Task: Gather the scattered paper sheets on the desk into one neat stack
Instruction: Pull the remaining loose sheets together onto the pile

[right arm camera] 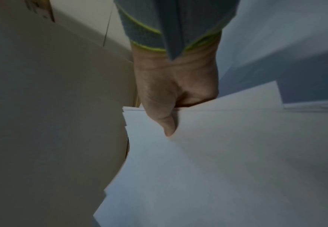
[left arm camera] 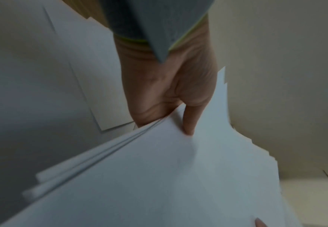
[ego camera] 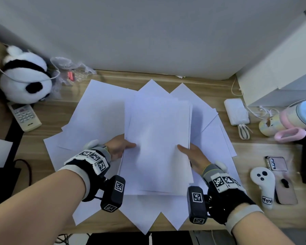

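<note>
Pinching the paper stack (ego camera: 157, 138), both hands' (ego camera: 117, 147) (ego camera: 195, 157) grips hover over loose sheets (ego camera: 95, 112) between panda (ego camera: 23, 76) and phone (ego camera: 276, 163).

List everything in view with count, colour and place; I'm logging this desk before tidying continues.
held paper stack: one, white, mid-desk, gripped at both side edges
loose paper sheets: several, white, fanned on the desk beneath
panda plush: one, black-white, far left
remote control: one, white, left
plastic wrapping: clear, beside the panda
power bank: one, white, right
bottle: one, pastel, lying far right
controller: one, white, near right
phones: two, pinkish, near right
left hand: thumb on top of the stack
right hand: thumb on top of the stack
</note>
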Demonstrator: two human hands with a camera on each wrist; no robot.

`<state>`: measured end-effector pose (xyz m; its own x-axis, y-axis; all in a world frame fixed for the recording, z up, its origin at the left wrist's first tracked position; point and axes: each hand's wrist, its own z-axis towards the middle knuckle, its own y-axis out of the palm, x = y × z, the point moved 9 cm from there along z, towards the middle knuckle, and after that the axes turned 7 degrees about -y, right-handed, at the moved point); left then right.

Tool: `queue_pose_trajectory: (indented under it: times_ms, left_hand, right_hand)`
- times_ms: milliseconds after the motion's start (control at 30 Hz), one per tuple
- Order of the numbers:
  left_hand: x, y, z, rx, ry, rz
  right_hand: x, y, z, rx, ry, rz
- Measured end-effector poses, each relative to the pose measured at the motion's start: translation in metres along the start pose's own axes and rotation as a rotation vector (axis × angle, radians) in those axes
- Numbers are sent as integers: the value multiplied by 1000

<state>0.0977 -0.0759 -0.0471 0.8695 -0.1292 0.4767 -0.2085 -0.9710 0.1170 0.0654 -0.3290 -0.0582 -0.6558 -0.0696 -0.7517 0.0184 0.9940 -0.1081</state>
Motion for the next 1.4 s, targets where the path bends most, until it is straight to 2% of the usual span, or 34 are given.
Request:
queue_pose_trajectory:
  times_ms: [67,133,167,233,300,400,600,667,800,967,1033,1100,1233,1400]
  left_hand:
    - [5,-6,5,87,0,-24]
    - [12,-27,5,304,30,-25]
    - [14,-40,4,434,44,45]
    - [15,-58,-2,642,-11,355]
    - [18,-63,-6,767,-17,593]
    - [17,-58,-3,796,45,594]
    - [20,-61,-2,873,9,588]
    - [23,-62,-1,815,32,469]
    - [42,-34,-2,556,164,217]
    - [54,67,-10,11,150,247]
    - [47,102,-12,-122,125,304]
    - [37,128,-11,-184,98,377]
    - [11,151,-4,-232,35,473]
    - [-8,157,-5,-304,-10,428]
  right_hand:
    - [0,-10,-1,85,-8,-18]
    - [-2,-26,-5,218,-17,-51]
    - [-1,-33,-8,260,-6,-68]
    - [4,-44,-11,303,12,-99]
    - [11,-50,-13,316,43,-112]
    - [19,-54,-12,308,72,-109]
    - [21,-51,-13,303,84,-76]
    - [21,-51,-14,293,90,-63]
    - [21,-51,-14,285,115,-18]
    - [29,-49,-13,260,162,43]
    - [41,-53,-4,266,169,59]
    - [51,-54,2,259,185,134]
    - [32,-44,-10,214,190,207]
    - [30,-41,-3,193,141,81]
